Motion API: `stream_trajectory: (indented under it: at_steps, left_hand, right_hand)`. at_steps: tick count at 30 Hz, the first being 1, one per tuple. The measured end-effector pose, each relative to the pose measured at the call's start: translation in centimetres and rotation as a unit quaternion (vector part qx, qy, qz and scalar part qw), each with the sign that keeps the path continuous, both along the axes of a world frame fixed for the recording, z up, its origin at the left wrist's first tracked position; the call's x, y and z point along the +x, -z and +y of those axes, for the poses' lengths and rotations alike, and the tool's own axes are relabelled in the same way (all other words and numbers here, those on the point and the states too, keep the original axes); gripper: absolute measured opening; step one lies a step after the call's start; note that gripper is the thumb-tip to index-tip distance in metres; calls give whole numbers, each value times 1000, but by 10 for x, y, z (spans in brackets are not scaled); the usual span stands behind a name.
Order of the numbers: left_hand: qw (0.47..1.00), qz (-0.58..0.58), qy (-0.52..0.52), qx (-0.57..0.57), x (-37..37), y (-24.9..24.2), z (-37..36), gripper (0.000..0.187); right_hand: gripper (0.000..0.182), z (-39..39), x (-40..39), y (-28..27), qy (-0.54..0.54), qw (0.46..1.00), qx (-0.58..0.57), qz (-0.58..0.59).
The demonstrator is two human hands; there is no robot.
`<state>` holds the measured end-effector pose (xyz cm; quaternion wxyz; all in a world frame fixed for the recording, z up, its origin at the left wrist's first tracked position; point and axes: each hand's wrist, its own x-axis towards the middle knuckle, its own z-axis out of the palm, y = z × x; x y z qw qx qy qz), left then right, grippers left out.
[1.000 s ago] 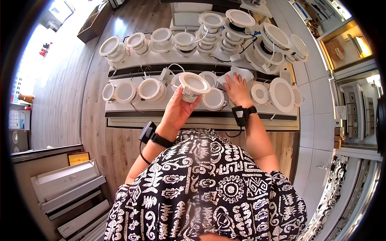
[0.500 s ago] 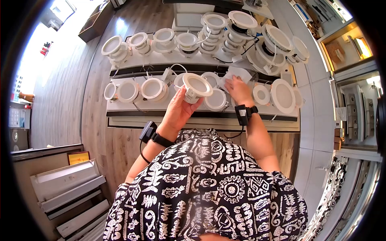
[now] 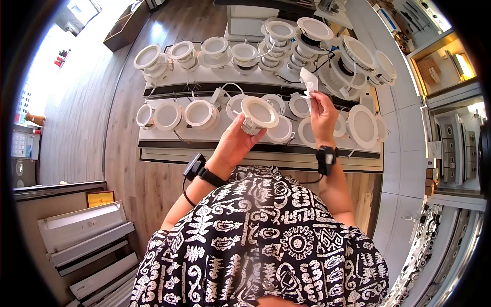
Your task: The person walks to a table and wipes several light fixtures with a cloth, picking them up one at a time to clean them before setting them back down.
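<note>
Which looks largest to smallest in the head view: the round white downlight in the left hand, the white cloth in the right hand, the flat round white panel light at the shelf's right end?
1. Round white downlight, but nearer the camera, so unsure.
2. Flat round white panel light, similar.
3. White cloth.

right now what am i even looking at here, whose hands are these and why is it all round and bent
This is one picture from a camera worn on a person's head, looking forward and down; its very wide lens bends everything into a circle. No machine is at work, only a person's two bare hands, each with a black band on the wrist. The patterned black and white cloth at the bottom is the person's own clothing.

The left hand holds up a round white ceiling light. The right hand holds a white cloth lifted off the surface.

In front stands a white stepped shelf carrying rows of similar round white lights, some with wires trailing behind them. The floor is wood.
</note>
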<state>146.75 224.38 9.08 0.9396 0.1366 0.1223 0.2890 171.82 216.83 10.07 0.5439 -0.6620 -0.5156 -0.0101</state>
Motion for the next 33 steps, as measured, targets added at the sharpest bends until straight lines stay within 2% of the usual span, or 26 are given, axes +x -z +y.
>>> stream_trajectory:
  at_steps: [1,4,7,13,16,19,22,28,33]
  left_hand:
    - [1000,5,-1,2,1,-1,0,39]
    - [1000,4,9,6,6,1,-1,40]
    - [1000,-5,24,1,7,9,0,41]
    - [999,21,29,18,9,3,-2,46]
    - [998,11,37,42,10,5,-1,49]
    - [997,12,39,61,4,10,1,51]
    - [996,20,40,75,0,8,2,51]
    - [994,51,52,80,-2,7,-2,49]
    - [993,72,53,76,-5,7,-6,47]
  right_hand:
    - [17,-3,-15,-20,-23,998,36,53]
    - [24,-14,-51,-53,-174,982,-8,-72]
    - [27,-12,-75,-58,-204,956,-11,-211]
    - [31,-13,-65,-37,-197,960,-29,-198]
    - [32,-17,-49,-42,-132,967,-63,-207]
    - [32,-15,-13,-34,0,958,-89,-273]
    - [29,-15,32,7,42,949,-134,-282]
    - [26,-6,39,44,49,925,-147,-346]
    - [27,-16,30,39,22,936,-156,-314]
